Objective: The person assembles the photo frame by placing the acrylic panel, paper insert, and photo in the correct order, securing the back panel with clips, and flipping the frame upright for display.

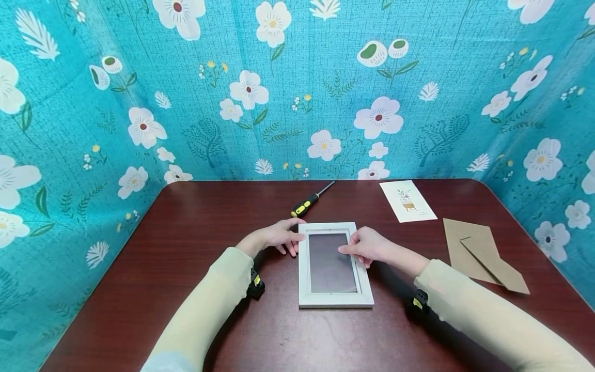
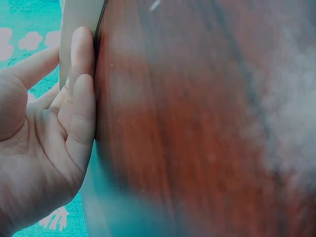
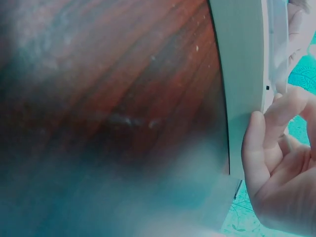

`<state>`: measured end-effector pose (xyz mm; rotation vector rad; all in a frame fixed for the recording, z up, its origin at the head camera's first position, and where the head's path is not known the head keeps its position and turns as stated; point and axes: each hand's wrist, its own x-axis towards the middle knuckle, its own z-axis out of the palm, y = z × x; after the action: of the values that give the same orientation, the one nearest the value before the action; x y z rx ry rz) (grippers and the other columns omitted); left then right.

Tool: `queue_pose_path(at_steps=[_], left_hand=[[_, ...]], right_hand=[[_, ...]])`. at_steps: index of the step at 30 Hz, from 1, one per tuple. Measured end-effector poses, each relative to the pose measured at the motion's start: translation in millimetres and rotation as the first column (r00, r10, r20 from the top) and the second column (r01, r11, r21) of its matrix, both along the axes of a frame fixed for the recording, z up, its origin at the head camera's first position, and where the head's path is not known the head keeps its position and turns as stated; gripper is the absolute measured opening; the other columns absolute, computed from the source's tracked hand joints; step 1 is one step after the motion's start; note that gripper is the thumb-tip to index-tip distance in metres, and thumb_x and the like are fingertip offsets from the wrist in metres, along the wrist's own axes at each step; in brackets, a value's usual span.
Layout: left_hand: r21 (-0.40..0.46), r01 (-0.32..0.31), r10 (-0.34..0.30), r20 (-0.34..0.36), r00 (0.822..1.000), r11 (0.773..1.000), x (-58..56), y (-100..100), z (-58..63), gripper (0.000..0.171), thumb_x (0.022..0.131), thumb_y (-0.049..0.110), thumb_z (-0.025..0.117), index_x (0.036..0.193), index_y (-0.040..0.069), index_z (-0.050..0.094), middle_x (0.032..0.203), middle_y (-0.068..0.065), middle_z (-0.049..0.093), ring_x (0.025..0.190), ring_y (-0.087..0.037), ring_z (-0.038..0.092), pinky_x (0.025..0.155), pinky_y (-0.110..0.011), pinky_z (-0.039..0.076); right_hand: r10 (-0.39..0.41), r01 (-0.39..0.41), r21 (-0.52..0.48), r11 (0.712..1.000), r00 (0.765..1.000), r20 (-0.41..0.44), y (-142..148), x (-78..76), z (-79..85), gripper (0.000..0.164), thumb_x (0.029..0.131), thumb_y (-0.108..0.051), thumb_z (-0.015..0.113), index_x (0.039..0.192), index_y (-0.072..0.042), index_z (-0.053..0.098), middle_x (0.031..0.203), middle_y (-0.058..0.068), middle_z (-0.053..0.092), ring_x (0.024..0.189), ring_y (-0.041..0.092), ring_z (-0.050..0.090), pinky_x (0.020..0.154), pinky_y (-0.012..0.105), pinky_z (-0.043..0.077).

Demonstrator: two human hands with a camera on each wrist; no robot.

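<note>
A white picture frame [image 1: 334,300] lies on the dark red-brown table, with a shiny, see-through-looking panel [image 1: 332,268] inside its opening. My left hand [image 1: 278,236] holds the frame's upper left side, thumb on the top face. In the left wrist view, fingers of the left hand [image 2: 54,123] lie along the frame's outer side [image 2: 81,15]. Across from it, my right hand [image 1: 369,245] grips the right rail, its thumb reaching over the panel. The right wrist view has bent fingers of the right hand [image 3: 284,158] on the frame's rail [image 3: 242,74]; the thumb's contact is hidden.
Behind the frame lies a black and yellow screwdriver [image 1: 307,204]. A white card with a plant drawing [image 1: 403,200] is at the back right. Nearer on the right lies a brown backing board [image 1: 469,243] with a folded stand piece [image 1: 504,271]. A blue flowered curtain [image 1: 288,93] hangs behind the table.
</note>
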<state>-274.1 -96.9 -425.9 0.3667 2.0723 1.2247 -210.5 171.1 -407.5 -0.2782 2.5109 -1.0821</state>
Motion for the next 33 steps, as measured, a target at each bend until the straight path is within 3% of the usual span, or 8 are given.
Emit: queue_pose_path(at_steps=[13, 24, 33], left_hand=[[-0.005, 0.007, -0.007, -0.001, 1.000, 1.000, -2.4, 0.6, -2.8, 0.046, 0.100, 0.022, 0.057, 0.142, 0.017, 0.039, 0.074, -0.011, 0.066, 0.063, -0.019, 0.067, 0.056, -0.030, 0.047], [0.003, 0.011, -0.011, 0.012, 1.000, 1.000, -1.4, -0.3, -2.8, 0.048, 0.100, 0.022, 0.057, 0.143, 0.016, 0.038, 0.073, -0.012, 0.065, 0.063, -0.019, 0.067, 0.055, -0.029, 0.047], [-0.011, 0.001, -0.001, 0.005, 1.000, 1.000, -1.6, 0.2, 0.1, 0.047, 0.100, 0.022, 0.058, 0.143, 0.018, 0.038, 0.074, -0.012, 0.065, 0.063, -0.019, 0.067, 0.056, -0.029, 0.047]], right_hand=[[0.094, -0.097, 0.216, 0.971, 0.995, 0.028, -2.1, -9.4, 9.6, 0.046, 0.089, -0.033, 0.070, 0.053, -0.008, 0.058, 0.044, 0.001, 0.054, 0.040, 0.013, 0.056, 0.043, 0.027, 0.048], [0.119, -0.131, 0.280, 0.951, 0.991, 0.061, -4.6, -13.0, 14.5, 0.045, 0.088, -0.037, 0.071, 0.055, -0.007, 0.063, 0.047, 0.003, 0.058, 0.042, 0.014, 0.059, 0.044, 0.029, 0.048], [0.139, -0.145, 0.310, 0.940, 0.989, 0.041, -5.2, -14.4, 16.6, 0.045, 0.089, -0.036, 0.070, 0.055, -0.007, 0.063, 0.047, 0.002, 0.058, 0.042, 0.014, 0.059, 0.044, 0.028, 0.047]])
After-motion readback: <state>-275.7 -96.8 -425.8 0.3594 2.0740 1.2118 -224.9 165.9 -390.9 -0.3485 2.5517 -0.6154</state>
